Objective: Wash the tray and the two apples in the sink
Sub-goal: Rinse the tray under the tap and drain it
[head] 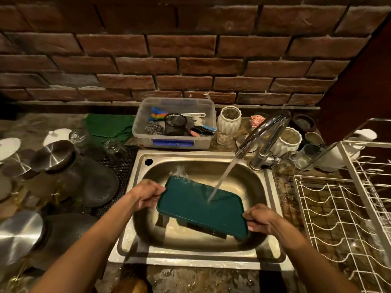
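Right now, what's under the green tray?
Under the tray, held by the left hand and right hand, only its shadow and wet sink bottom show. The drain and any apples are hidden.

The tabletop [31, 125] is a dark, mottled stone surface set against a brick wall. A stainless steel sink [190, 255] is recessed in its centre. Behind the sink stand a clear plastic storage box [148, 140] and a folded green cloth [108, 124]. To the left lie a black perforated mat [124, 166], upturned glasses and metal-lidded jars. To the right stand two white ribbed jars [229, 121] and a white wire dish rack [338, 218].
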